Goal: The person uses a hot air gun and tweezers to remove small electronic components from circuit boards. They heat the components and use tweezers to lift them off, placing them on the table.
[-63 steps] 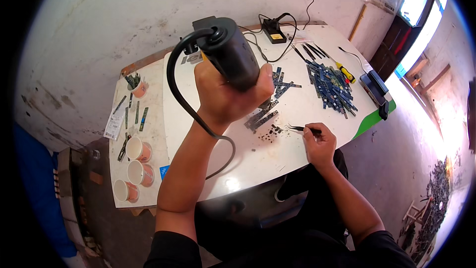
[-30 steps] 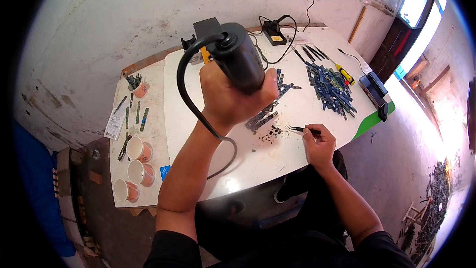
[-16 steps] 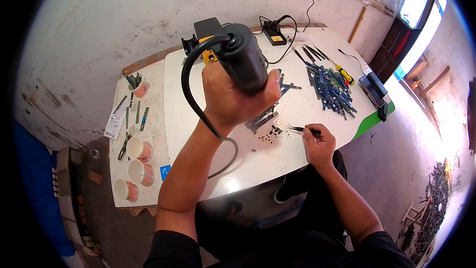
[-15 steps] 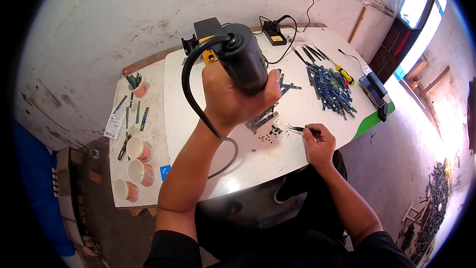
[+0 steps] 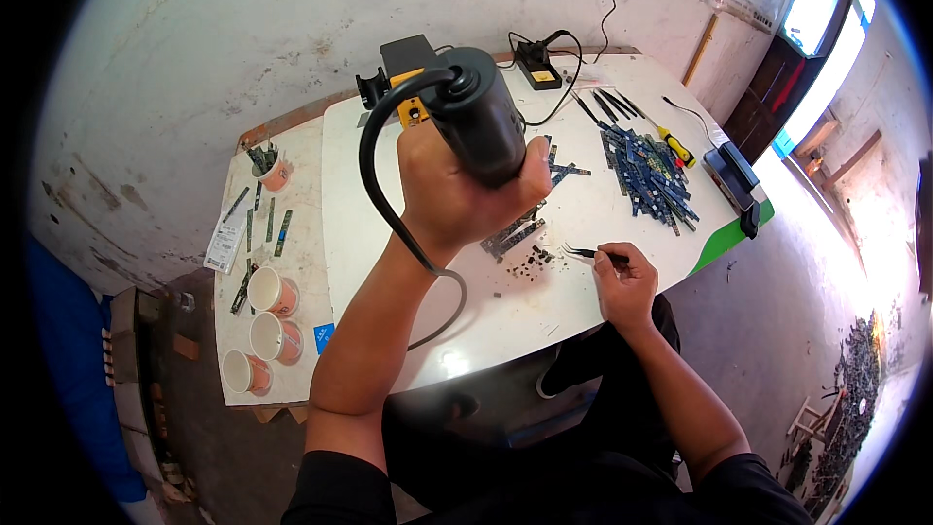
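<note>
My left hand is wrapped round the thick black handle of a hot air gun, raised over the middle of the table. A black cable loops from its top down along my forearm. The gun's lower end is hidden behind my hand. Between finger and thumb, my right hand pinches black tweezers with bent tips pointing left. Close to those tips lie small dark chips scattered on the white tabletop. Narrow circuit board strips lie just beyond the chips, partly covered by my left hand.
A heap of circuit board strips lies to the right, beside a yellow screwdriver and several tweezers. Behind stand a yellow-and-black station and a soldering iron stand. Paper cups line the left side.
</note>
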Available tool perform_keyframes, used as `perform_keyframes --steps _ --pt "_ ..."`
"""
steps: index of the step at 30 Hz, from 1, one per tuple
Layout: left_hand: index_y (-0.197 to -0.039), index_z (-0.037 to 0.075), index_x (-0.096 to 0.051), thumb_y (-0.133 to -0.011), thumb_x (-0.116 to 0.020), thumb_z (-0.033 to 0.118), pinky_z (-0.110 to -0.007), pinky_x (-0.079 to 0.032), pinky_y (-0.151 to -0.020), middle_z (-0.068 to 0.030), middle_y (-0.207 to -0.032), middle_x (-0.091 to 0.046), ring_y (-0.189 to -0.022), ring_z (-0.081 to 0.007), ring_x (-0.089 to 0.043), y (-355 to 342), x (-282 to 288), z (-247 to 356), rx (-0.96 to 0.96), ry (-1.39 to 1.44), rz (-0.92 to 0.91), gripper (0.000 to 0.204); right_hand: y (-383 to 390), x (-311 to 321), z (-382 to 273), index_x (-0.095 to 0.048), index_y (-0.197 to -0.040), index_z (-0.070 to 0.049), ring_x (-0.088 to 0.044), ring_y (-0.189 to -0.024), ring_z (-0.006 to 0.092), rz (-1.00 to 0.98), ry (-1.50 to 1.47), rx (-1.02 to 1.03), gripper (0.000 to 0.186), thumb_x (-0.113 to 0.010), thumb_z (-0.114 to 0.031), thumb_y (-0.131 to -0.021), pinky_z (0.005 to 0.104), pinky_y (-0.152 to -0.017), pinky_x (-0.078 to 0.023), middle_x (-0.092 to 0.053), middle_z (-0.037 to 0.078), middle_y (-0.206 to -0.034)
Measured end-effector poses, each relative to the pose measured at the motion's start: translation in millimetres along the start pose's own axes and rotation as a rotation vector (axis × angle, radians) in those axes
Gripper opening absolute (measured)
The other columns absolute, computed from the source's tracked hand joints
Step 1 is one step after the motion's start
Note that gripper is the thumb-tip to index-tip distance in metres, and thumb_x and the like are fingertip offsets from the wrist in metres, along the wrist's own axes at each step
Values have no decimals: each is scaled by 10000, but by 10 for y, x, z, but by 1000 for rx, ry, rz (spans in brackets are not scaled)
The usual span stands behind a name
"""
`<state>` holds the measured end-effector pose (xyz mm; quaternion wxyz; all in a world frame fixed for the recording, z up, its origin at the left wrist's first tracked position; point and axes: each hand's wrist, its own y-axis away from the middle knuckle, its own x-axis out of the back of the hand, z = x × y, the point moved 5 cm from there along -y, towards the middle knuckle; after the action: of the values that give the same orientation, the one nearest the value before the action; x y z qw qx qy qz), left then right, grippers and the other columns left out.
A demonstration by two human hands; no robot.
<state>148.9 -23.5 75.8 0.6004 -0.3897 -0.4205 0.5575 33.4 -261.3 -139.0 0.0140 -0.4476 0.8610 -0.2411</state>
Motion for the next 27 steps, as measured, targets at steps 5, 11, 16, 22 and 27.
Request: perform_keyframes --steps 5,11,16,22,27 --pt "-670 89 -637 -707 -827 161 -311 -513 -524 -33 -598 -631 -507 -204 -644 13 7 -21 3 -22 -14 207 2 1 0 -692 -1031 43 -594 -782 51 -2 3 -3 118 -722 -43 -956 219 -738 -487 -672 11 -871" --pt "-685 85 -639 -705 -821 146 -305 -515 -530 -32 -595 -629 -505 -194 -641 -25 42 -32 19 1 28 194 3 2 -5 -694 -1034 42 -592 -782 53 -3 4 -6 123 -723 -51 -957 219 -737 -484 -671 11 -873" --pt "-692 83 -637 -704 -815 128 -301 -514 -535 -33 -605 -634 -514 -186 -644 -18 38 -39 18 -2 19 184 4 5 -20 -694 -1036 42 -596 -796 57 -1 5 -8 128 -725 -55 -958 221 -747 -485 -673 17 -882" --pt "-690 85 -636 -702 -815 125 -301 -516 -538 -31 -607 -636 -520 -184 -647 -26 31 -32 7 -5 30 184 2 4 28 -693 -1040 44 -604 -805 62 -3 -6 -1 136 -728 -60 -960 225 -761 -495 -678 21 -895" --pt "-695 85 -640 -699 -816 133 -305 -517 -536 -30 -605 -636 -519 -191 -648 -14 32 -18 11 -4 9 182 3 8 8 -696 -1028 44 -620 -806 73 5 -1 -9 119 -726 -38 -947 233 -759 -507 -691 39 -899"
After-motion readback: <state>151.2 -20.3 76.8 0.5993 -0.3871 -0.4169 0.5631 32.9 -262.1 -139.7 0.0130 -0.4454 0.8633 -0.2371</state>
